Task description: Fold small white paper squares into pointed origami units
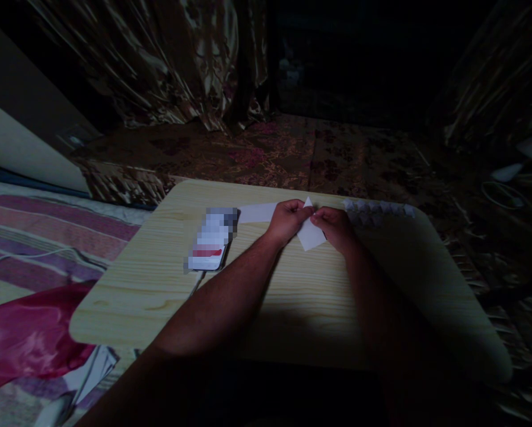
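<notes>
Between my two hands is a small white sheet of paper, turned so that one corner points away from me and another toward me. My left hand grips its left side, thumb on top. On the right side my right hand pinches the paper near its upper edge, the two thumbs almost meeting. Whether the paper has a crease under the fingers is hidden. Behind my left hand a white paper strip lies flat on the table. Just beyond my right hand sit several small folded paper pieces in rows.
A lit phone with a cable lies left of my forearm on the wooden table. A bed with striped bedding and a pink cloth is at the left. Patterned curtains hang behind; the room is dim.
</notes>
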### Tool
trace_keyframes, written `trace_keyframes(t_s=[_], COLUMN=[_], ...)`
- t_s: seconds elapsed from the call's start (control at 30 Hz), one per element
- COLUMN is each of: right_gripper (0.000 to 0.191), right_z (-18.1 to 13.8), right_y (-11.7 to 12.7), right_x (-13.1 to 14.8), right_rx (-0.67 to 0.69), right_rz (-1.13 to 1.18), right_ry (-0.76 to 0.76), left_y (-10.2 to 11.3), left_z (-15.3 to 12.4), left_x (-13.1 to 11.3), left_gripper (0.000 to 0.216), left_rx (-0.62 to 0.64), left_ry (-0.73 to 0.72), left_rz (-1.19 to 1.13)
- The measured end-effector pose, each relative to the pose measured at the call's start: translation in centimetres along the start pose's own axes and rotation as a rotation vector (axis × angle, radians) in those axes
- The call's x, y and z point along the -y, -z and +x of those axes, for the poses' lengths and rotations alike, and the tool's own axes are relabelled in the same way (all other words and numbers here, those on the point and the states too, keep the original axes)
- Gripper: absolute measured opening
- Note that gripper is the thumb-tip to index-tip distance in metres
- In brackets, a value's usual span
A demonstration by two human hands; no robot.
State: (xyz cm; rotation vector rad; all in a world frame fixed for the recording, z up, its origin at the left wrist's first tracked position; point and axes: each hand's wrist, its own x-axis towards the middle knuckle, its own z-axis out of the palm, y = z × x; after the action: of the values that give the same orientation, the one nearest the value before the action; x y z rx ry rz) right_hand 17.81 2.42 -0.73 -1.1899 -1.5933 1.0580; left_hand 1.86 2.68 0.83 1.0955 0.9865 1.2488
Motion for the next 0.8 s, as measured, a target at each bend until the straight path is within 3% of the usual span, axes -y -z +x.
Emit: trace_keyframes(t_s=[0.47,0.8], right_gripper=[0.030,0.027], right_z=[0.08,-0.11], right_y=[-0.27,-0.26], right_x=[-0.20,0.66], right_rx=[0.060,0.095], right_rz=[0.011,-0.037], right_ry=[-0.002,0.052], left_y=[-0.08,0.34], left_z=[0.21,0.83], left_x=[0.12,0.72], left_gripper=[0.030,0.017], left_rx=[-0.134,-0.160], left_ry=[0.009,-0.036], left_rz=[-0.177,-0.274])
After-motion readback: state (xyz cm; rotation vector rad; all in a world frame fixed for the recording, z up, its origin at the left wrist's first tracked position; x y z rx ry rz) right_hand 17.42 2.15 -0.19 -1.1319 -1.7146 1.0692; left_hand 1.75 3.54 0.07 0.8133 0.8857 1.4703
